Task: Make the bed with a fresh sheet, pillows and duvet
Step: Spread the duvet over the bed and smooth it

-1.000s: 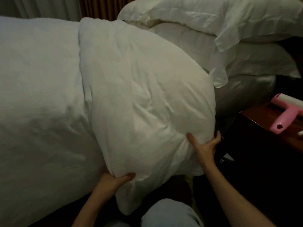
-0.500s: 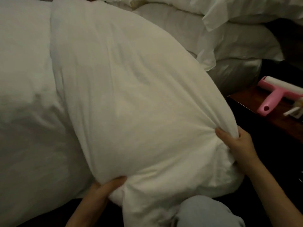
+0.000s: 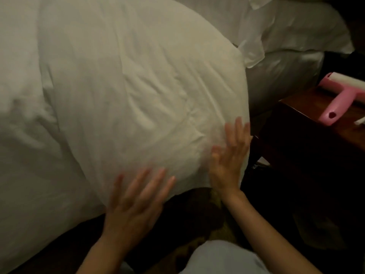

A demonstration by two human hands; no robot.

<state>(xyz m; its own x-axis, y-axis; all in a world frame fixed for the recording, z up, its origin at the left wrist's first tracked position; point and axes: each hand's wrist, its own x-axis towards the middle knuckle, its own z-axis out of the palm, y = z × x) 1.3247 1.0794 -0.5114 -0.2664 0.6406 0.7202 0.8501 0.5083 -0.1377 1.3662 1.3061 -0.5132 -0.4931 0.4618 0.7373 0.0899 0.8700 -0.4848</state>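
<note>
A big white pillow (image 3: 142, 91) lies across the near side of the bed, on top of the white duvet (image 3: 21, 135). Both my hands are blurred with motion at its near edge. My left hand (image 3: 136, 196) has its fingers spread and straight over the pillow's lower edge. My right hand (image 3: 229, 155) is spread flat at the pillow's lower right corner. Neither hand holds anything. More white pillows (image 3: 292, 30) are stacked at the head of the bed, top right.
A dark wooden nightstand (image 3: 308, 135) stands to the right of the bed, with a pink lint roller (image 3: 341, 99) on it. The floor beside the bed is dark. My knee in pale fabric (image 3: 221, 258) shows at the bottom.
Both hands have let go of the pillow's corners and now lie spread open at its near edge. The pillow has dropped flat onto the duvet.
</note>
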